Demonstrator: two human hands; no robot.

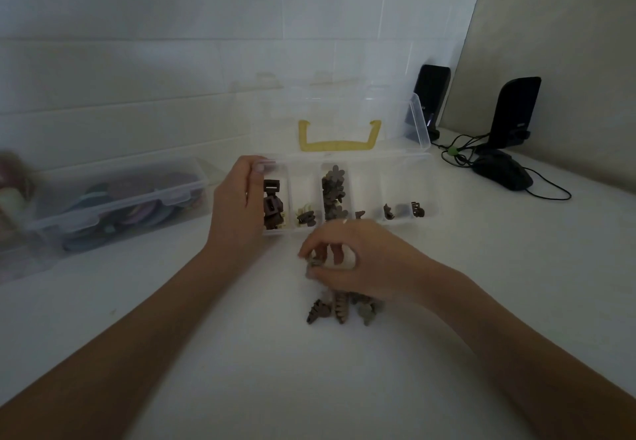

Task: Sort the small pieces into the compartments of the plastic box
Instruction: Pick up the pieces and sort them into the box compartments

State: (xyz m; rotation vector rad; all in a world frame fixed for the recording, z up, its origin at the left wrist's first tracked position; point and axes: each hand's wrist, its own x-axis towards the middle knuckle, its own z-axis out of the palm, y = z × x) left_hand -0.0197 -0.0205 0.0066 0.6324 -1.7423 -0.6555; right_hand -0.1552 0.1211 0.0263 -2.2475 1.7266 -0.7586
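A clear plastic box [375,161] with an open lid and a yellow handle [339,137] stands in the middle of the white table. Its compartments hold small brown pieces: clips at the far left [273,205], flower shapes in the third [333,192]. My left hand [241,202] grips the box's left end, thumb over the rim. My right hand [354,260] hovers just in front of the box and pinches a small piece [314,262] between thumb and fingers. A pile of loose brown pieces [340,309] lies under that hand.
A closed clear box of coloured items [117,198] sits at the left. Two black speakers [432,95] [516,112], a black mouse [504,173] and cables lie at the back right. A tiled wall runs behind.
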